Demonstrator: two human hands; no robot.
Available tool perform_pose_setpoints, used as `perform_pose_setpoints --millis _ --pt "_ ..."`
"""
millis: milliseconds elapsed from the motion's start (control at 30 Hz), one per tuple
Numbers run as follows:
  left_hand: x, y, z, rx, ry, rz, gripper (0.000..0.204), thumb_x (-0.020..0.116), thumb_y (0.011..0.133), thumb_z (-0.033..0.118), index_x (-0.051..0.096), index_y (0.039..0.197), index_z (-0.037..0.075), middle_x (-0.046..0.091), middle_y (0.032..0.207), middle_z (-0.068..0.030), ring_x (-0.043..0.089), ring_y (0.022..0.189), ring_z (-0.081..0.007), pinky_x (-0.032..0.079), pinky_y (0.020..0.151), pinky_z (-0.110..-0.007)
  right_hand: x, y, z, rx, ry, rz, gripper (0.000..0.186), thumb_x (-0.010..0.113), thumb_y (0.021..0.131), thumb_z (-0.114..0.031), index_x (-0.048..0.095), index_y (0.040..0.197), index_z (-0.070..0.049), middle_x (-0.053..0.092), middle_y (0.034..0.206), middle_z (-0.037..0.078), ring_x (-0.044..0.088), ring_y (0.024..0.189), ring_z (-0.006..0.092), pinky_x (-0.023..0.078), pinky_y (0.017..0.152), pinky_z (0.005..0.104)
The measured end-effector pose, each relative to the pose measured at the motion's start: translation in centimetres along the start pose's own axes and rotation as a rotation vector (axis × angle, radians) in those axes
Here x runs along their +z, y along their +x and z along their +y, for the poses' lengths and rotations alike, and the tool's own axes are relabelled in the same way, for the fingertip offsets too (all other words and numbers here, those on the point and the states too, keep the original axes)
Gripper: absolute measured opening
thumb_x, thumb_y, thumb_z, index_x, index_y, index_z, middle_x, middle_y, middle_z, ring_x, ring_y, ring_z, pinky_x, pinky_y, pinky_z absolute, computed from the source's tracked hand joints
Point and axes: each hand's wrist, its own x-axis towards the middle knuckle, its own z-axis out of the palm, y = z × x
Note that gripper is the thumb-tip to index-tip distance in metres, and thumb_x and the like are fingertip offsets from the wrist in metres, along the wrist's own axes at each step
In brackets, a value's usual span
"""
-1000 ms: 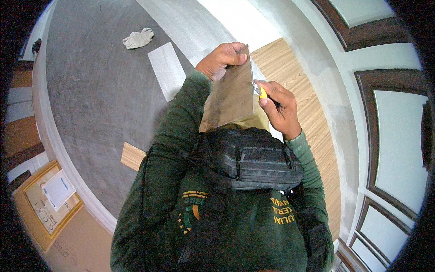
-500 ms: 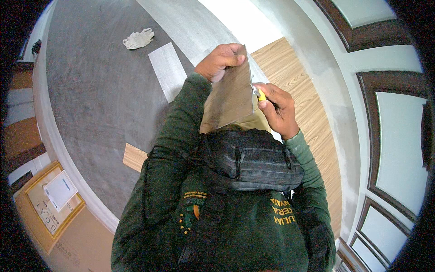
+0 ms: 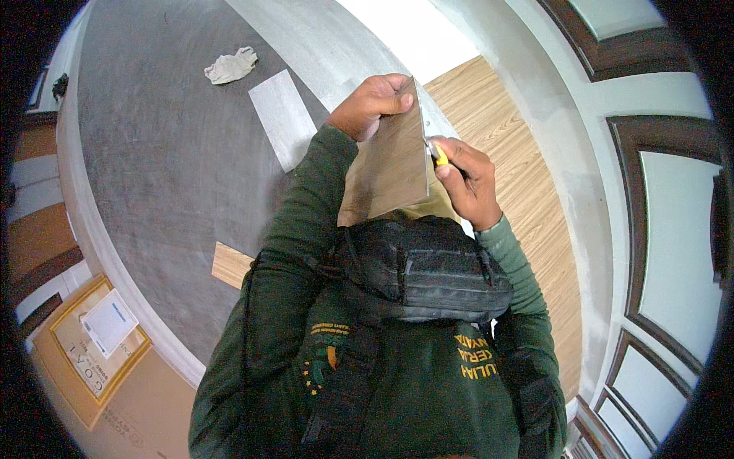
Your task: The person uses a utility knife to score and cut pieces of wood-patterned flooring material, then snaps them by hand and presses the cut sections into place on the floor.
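My left hand (image 3: 373, 105) grips the far end of a brown wood-look floor plank (image 3: 388, 164), thumb on its face, holding it tilted up in front of my waist. In my right hand (image 3: 470, 182) is a yellow utility knife (image 3: 440, 154), pinched between thumb and fingers. Its metal tip is at the plank's right edge, about halfway along; whether the blade touches is too small to tell. A black waist bag (image 3: 428, 268) sits just below the plank's near end.
Light wood planks (image 3: 527, 168) cover the floor along the right wall. A grey floor piece (image 3: 283, 118), a crumpled whitish cloth (image 3: 231, 66) and a small wood-look piece (image 3: 231, 265) lie on the dark floor (image 3: 168, 153) to the left. A cardboard box (image 3: 145, 405) stands at lower left.
The knife and my right hand stay near the same stretch of the plank's edge, shifting only slightly. My left hand keeps its hold. The whole view has moved a little.
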Motion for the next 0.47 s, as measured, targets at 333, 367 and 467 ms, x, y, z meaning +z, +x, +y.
perform_pose_setpoints --millis 333,367,467 --pt "1.9 1.0 0.2 0.065 -0.035 0.087 0.055 0.071 0.082 0.052 0.06 0.099 0.0 0.056 0.08 -0.0009 0.05 0.075 -0.0107 0.038 0.068 -0.027 -0.2 1.5 1.6 0.085 0.004 0.092 0.031 0.064 0.087 -0.007 0.065 0.116 0.002 0.063 0.081 0.015 0.06 0.071 0.0239 0.047 0.066 0.0344" --pt "2.0 0.8 0.7 0.052 -0.046 0.069 0.056 0.071 0.082 0.052 0.06 0.099 0.0 0.057 0.08 -0.0014 0.05 0.076 -0.0111 0.039 0.069 -0.027 -0.2 1.4 1.6 0.076 -0.019 0.067 0.031 0.064 0.087 -0.008 0.066 0.116 0.002 0.063 0.082 0.015 0.06 0.071 0.0239 0.048 0.066 0.0344" --pt "1.5 0.7 0.6 0.064 0.013 0.082 0.058 0.071 0.082 0.054 0.061 0.104 0.001 0.059 0.086 -0.0026 0.052 0.082 -0.0129 0.039 0.073 -0.028 -0.6 0.9 1.1 0.047 -0.022 0.009 0.033 0.067 0.086 -0.01 0.066 0.118 0.001 0.071 0.102 0.018 0.066 0.082 0.0259 0.051 0.076 0.0318"
